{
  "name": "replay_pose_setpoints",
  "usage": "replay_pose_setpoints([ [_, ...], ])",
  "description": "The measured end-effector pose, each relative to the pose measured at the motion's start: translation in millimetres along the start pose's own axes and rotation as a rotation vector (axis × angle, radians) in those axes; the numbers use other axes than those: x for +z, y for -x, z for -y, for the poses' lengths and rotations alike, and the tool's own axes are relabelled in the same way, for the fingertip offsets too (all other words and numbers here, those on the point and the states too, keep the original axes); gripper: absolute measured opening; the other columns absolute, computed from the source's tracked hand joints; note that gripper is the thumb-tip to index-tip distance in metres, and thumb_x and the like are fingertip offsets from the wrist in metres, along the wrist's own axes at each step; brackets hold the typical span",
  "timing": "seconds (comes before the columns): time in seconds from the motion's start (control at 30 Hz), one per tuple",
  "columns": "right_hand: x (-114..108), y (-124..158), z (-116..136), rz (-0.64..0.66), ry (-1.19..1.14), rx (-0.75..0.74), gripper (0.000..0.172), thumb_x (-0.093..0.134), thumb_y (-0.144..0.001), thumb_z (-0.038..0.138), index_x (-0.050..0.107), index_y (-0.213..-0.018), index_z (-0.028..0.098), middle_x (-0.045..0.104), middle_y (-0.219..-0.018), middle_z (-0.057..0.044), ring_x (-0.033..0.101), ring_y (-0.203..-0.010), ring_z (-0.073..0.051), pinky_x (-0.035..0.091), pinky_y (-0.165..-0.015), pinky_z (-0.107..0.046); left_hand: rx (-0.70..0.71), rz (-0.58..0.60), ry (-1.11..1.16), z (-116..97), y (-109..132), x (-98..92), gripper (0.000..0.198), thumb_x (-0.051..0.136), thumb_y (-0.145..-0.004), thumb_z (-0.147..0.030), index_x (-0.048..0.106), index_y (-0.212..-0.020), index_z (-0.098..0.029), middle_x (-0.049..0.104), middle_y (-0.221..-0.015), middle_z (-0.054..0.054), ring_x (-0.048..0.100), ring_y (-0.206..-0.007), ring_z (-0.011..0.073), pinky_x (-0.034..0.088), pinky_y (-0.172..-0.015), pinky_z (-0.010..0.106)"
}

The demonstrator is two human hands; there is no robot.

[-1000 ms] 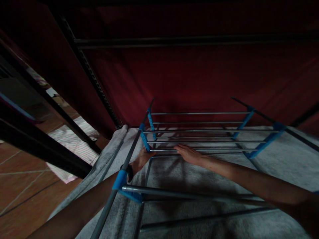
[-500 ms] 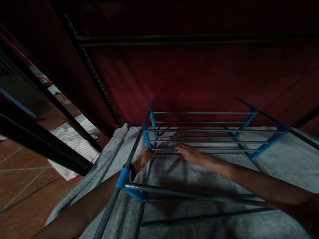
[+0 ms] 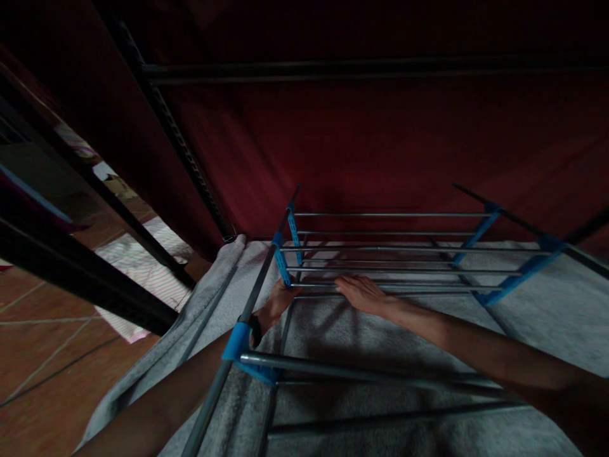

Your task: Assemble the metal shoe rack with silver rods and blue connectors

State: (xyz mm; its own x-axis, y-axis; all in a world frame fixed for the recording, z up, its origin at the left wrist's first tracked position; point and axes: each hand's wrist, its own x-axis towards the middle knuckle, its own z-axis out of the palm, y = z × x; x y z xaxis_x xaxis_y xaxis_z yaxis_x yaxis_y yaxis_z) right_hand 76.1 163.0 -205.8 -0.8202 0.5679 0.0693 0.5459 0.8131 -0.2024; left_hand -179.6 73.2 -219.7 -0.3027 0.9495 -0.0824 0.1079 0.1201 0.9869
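Observation:
A rack frame of thin metal rods (image 3: pixel 413 249) and blue plastic brackets stands on a grey blanket (image 3: pixel 328 336). My left hand (image 3: pixel 276 301), with a dark band at its wrist, reaches under the left side tube and closes around the lower end of a blue bracket (image 3: pixel 282 265). Some of its fingers are hidden behind the bracket. To the right, my right hand (image 3: pixel 360 293) lies over a low metal rod (image 3: pixel 419 287), its fingers bent together across it. Closer to me, another blue bracket (image 3: pixel 236 341) joins the side tube to a thicker rod (image 3: pixel 333 366).
Dark red cloth (image 3: pixel 361 146) hangs behind the rack, crossed by a dark metal bar (image 3: pixel 333 70). Dark slanted posts (image 3: pixel 85 273) stand at left. Beyond them a striped cloth (image 3: pixel 143 273) lies on the brown tiled floor (image 3: pixel 47 355).
My right hand's fingers have come down and bent over the low rod. The rack's right side appears slightly further right. My left hand keeps its place at the bracket.

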Motion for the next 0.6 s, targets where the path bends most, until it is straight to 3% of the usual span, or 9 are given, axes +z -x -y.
replay_pose_setpoints([
  [0.6,-3.6,-5.8,0.4,0.037,0.022,-0.02,0.026,0.04,-0.104,0.026,0.065,-0.108,0.021,0.071,-0.106,-0.008,0.067,-0.091,-0.024,0.047,-0.076,-0.034,0.099,0.002,0.037,-6.0,5.1,0.6,0.029,0.076,-0.065,-0.044,0.054,-0.072,-0.026,0.052,-0.071,0.003,0.045,-0.073,0.0217,0.04,-0.074,0.04],
])
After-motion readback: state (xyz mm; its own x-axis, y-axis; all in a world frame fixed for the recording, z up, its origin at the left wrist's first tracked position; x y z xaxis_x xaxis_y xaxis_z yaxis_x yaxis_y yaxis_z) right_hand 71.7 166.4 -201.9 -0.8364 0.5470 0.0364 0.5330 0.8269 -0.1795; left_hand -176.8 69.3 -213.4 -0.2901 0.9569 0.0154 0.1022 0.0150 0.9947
